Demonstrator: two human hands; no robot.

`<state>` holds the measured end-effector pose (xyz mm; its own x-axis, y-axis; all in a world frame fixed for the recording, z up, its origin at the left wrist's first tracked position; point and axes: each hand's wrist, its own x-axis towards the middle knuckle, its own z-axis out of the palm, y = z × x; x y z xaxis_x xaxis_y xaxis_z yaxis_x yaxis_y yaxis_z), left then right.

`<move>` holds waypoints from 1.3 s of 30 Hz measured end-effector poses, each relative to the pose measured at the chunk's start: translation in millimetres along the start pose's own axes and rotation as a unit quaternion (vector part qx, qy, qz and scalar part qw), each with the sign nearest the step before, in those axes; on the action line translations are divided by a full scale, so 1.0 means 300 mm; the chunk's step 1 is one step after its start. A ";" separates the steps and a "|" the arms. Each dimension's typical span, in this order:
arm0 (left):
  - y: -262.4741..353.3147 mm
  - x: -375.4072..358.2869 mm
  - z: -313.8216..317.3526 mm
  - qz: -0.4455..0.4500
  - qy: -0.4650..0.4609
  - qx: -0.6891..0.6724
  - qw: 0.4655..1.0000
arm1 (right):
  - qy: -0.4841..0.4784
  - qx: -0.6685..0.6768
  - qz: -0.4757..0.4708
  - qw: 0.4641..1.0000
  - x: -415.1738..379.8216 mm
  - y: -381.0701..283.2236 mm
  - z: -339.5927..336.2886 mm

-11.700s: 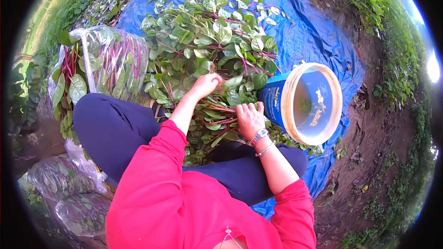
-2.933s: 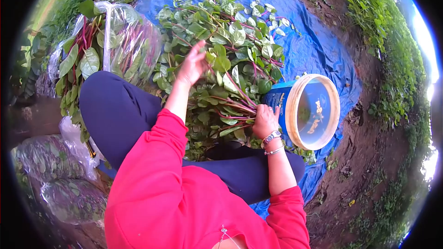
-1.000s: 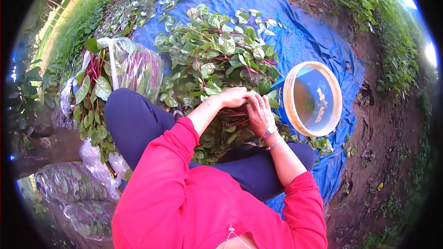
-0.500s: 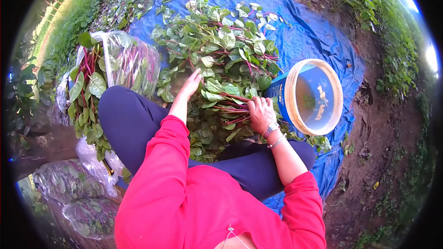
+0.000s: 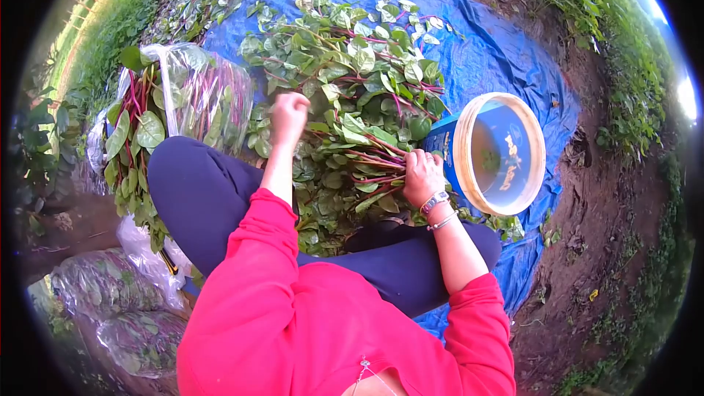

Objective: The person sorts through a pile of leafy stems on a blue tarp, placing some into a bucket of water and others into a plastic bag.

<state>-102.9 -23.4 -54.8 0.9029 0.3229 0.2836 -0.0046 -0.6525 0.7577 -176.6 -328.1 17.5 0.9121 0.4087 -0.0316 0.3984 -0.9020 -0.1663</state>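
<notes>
My right hand (image 5: 424, 177) is closed around the cut ends of a bunch of leafy stems (image 5: 374, 160), purple-red with broad green leaves, like Malabar spinach. The leaves of the bunch point up and left, over the pile. My left hand (image 5: 289, 119) is raised at the left side of the pile, slightly blurred, its fingers curled in. Whether anything is inside those fingers is hidden. A large loose pile of the same greens (image 5: 359, 55) lies in front of me and reaches down between my legs.
A blue tarp (image 5: 506, 51) lies under the greens. Right of my right hand a blue bucket (image 5: 445, 143) with a pale rim leans toward me. Clear plastic bags of greens (image 5: 220, 95) stand at left, with more wrapped bundles (image 5: 110, 286) at lower left. Bare soil (image 5: 587, 249) borders the tarp.
My left hand has gone from flat with stretched fingers to curled, and drawn slightly left. My right hand, with the bunch, has shifted a little to the right.
</notes>
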 end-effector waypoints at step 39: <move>0.400 -0.019 0.093 0.235 -0.386 -0.117 0.884 | 0.076 -0.032 -0.130 0.988 -0.011 -0.047 -0.033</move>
<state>-96.7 -122.6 18.0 0.8019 -0.5691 0.1819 -0.4639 -0.4012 0.7898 -184.3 -318.3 29.7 0.7803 0.6063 0.1534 0.6218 -0.7785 -0.0857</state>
